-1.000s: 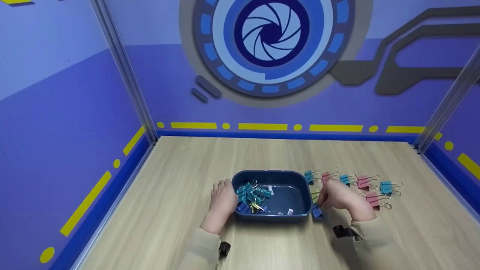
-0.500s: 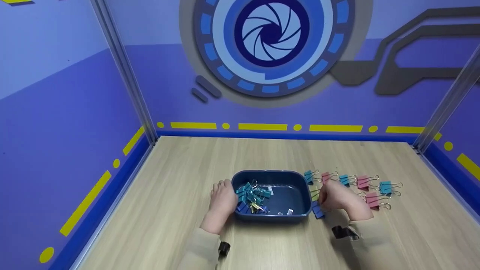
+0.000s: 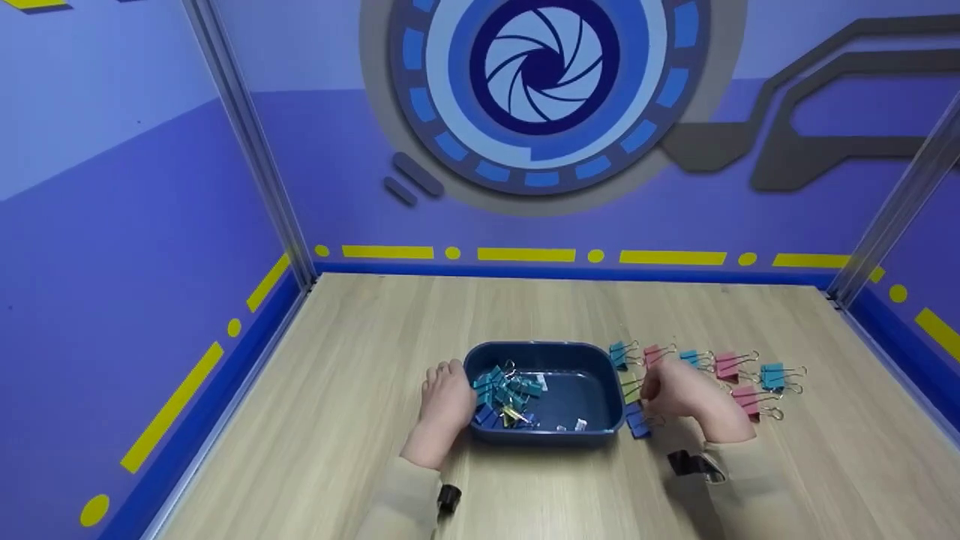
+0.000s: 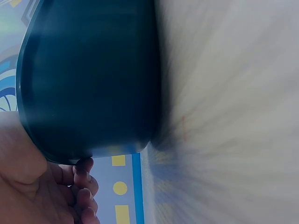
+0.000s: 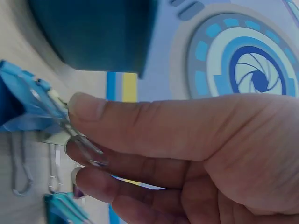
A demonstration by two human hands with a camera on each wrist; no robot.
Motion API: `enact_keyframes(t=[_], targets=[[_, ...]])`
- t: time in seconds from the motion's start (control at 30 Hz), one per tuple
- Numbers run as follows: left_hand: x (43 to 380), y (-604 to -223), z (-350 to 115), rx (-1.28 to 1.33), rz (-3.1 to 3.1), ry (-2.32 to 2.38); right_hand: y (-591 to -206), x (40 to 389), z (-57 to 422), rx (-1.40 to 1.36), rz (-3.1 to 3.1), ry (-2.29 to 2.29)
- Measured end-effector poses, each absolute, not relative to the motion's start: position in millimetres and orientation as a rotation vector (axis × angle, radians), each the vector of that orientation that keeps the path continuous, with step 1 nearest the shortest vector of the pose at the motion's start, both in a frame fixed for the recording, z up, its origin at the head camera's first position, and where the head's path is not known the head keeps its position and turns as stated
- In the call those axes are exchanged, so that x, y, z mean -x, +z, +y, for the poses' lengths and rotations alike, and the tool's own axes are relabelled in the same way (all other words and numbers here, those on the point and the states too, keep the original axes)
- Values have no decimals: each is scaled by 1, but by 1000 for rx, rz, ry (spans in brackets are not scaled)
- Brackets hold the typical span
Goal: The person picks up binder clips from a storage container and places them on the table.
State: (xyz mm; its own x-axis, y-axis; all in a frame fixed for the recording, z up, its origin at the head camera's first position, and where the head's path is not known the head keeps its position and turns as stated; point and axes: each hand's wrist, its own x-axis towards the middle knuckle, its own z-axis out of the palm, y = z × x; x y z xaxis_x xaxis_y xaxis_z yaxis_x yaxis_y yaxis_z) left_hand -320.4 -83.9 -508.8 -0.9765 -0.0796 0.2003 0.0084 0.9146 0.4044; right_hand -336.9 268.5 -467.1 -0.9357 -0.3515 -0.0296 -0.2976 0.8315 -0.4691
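My left hand [image 3: 448,394] grips the left end of a dark blue plastic box [image 3: 544,437], its fingers bent by the rim in the left wrist view. Inside lie several teal binder clips [image 3: 499,386], with blue and yellow ones at the near left. Just right of the box, my right hand [image 3: 682,394] hovers over a blue binder clip [image 3: 637,422] on the table. In the right wrist view its thumb and forefinger stand slightly apart, the clip's wire handle [image 5: 86,147] crossing in front of them. A yellow binder clip [image 3: 630,388] sits beside the fingertips, partly hidden.
More binder clips stand in rows to the right, among them a pink clip [image 3: 746,401] and a teal clip [image 3: 772,376]. Small clear-white bits [image 3: 580,424] lie on the box's floor. Printed panels [image 3: 525,225] enclose the wooden table [image 3: 375,322].
My right hand has drawn slightly up and away from the blue binder clip, whose wire handle now shows. The clip has turned a little. My left hand and the box have stayed put.
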Motion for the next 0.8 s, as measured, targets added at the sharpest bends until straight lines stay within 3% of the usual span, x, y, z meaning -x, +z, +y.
enact_keyframes(t=[0.37, 0.8], targets=[[319, -510, -85, -65, -2851, -631, -452, 332, 248, 573, 2980, -950], [320, -511, -84, -43, -2847, -593, -475, 321, 185, 726, 2875, -1060]])
